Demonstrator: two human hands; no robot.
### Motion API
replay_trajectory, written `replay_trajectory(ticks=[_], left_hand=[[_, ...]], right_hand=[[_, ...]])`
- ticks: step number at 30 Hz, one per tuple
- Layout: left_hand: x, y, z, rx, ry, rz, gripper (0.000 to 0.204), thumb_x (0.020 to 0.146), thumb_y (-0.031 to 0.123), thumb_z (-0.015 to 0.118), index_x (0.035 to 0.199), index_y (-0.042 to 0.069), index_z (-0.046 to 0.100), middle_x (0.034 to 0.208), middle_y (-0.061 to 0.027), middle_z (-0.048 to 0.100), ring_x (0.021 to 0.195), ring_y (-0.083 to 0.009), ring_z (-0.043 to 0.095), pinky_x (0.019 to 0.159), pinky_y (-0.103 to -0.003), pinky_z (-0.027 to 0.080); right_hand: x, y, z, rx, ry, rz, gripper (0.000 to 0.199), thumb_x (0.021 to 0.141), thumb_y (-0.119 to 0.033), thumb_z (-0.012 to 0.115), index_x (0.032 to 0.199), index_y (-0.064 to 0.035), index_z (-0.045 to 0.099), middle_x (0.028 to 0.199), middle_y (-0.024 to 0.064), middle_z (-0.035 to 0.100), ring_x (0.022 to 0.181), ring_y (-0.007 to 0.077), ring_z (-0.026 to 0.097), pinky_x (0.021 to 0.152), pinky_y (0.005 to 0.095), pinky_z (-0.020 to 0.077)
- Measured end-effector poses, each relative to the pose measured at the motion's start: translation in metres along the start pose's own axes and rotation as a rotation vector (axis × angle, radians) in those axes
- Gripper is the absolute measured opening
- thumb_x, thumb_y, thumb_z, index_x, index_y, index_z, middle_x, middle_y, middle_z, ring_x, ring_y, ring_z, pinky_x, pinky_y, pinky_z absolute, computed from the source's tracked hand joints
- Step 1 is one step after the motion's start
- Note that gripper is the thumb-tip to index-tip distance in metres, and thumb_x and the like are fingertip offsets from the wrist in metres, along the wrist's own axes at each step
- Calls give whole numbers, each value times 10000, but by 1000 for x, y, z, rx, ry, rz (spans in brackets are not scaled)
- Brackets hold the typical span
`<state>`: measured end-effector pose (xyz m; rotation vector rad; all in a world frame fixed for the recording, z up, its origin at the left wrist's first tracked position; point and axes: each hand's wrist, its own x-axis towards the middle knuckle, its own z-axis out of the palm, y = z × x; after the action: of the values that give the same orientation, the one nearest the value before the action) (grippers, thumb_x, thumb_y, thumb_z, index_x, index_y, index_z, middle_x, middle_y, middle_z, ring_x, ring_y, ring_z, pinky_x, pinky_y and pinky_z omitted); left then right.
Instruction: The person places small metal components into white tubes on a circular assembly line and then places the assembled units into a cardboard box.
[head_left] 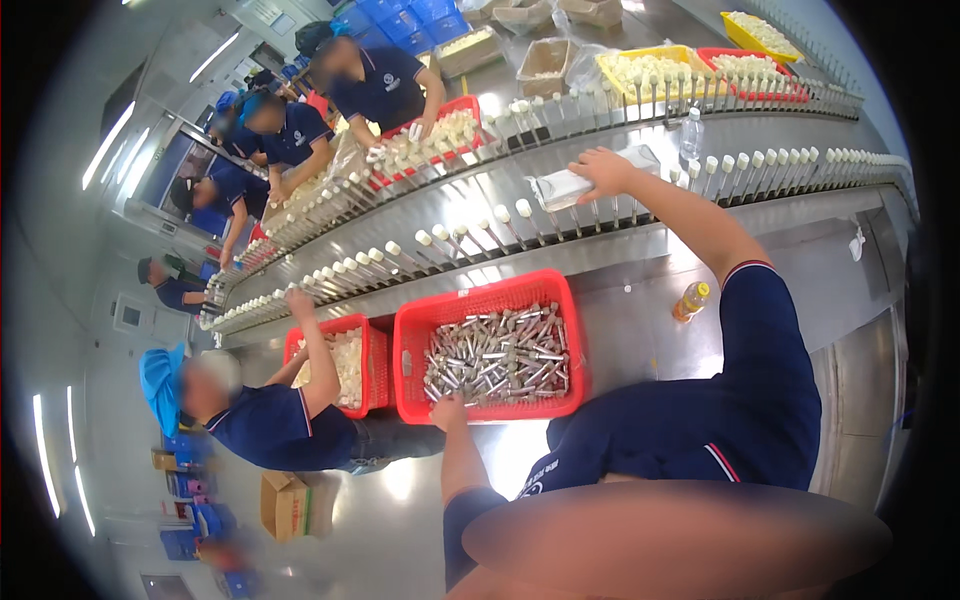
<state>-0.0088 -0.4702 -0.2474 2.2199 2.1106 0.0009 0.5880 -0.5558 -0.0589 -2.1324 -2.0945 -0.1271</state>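
My left hand point(448, 411) is closed at the near rim of a red plastic basket point(405, 345), its fingers curled and partly hidden. Inside the basket lies a heap of metal rods with blunt heads point(495, 355). Farther off, my right arm reaches over the conveyor line, and my right hand point(602, 174) lies with spread fingers on a white plastic packet point(560, 188). Beside the packet stands a clear bottle point(691, 135). Upright rods with white tips point(524, 208) run in a row along the line, passing just in front of the packet.
A co-worker in a blue cap point(163, 385) works at my left, by a red basket of white pieces point(375, 365). An orange drink bottle point(690, 302) stands on the steel table at my right. Yellow point(610, 70) and red trays of white pieces sit across the line.
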Motion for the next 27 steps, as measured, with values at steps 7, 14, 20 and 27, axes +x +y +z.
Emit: replay_trajectory(ticks=[7, 14, 20, 27], left_hand=[[-1, -3, 3, -22, 0, 16, 344, 750, 383, 526, 840, 110, 715, 779, -112, 680, 782, -277, 639, 763, -407, 424], [-2, -8, 9, -16, 24, 8, 337, 760, 386, 518, 804, 112, 710, 767, -115, 677, 769, -283, 639, 755, -409, 433], [0, -3, 3, -41, -8, -19, 320, 762, 364, 522, 799, 108, 709, 777, -118, 679, 774, -285, 639, 748, -406, 443], [4, -8, 9, -43, -6, 10, 328, 766, 359, 511, 810, 100, 708, 773, -132, 675, 761, -293, 637, 768, -391, 427]], right_hand=[[31, 0, -29, 34, 184, -7, 718, 708, -589, 623, 1195, -78, 496, 1036, 140, 555, 1038, 302, 508, 864, 422, 388], [51, -25, 1, 19, 85, -77, 732, 696, -588, 635, 1217, -91, 501, 1013, 135, 549, 1034, 291, 507, 870, 409, 381], [24, -12, 6, 53, 31, 19, 747, 673, -575, 666, 1226, -103, 495, 1040, 108, 541, 1052, 280, 485, 914, 417, 361], [-6, 15, 4, 27, 67, 50, 783, 670, -586, 665, 1258, -100, 488, 1055, 119, 539, 1052, 296, 486, 910, 420, 369]])
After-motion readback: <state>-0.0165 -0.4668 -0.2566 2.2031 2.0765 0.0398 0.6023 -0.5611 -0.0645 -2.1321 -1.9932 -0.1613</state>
